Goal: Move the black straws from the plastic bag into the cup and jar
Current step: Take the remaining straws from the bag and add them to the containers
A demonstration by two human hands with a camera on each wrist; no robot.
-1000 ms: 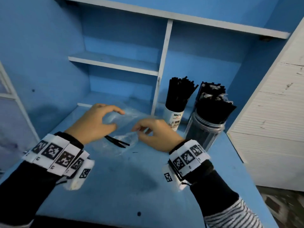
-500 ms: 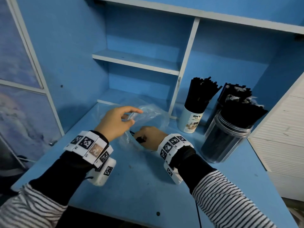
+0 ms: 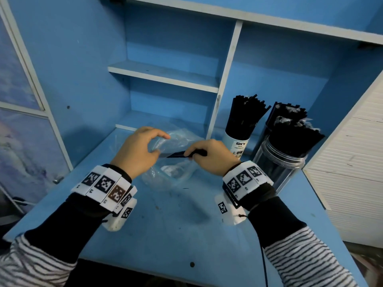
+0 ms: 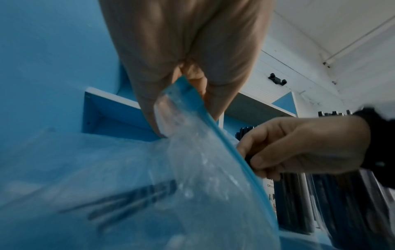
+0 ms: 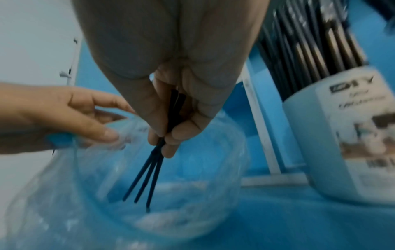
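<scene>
On the blue worktop (image 3: 186,235) a clear bag (image 3: 176,172) is held open: its rim is pinched by the left hand (image 3: 136,152). A few black straws (image 5: 149,177) are gripped in the curled fingers of the right hand (image 3: 213,156), their far ends fanned inside the bag's mouth. Further back, to the right, a white cup (image 3: 236,145) and a clear jar (image 3: 277,164) are seen, both packed with upright black straws.
</scene>
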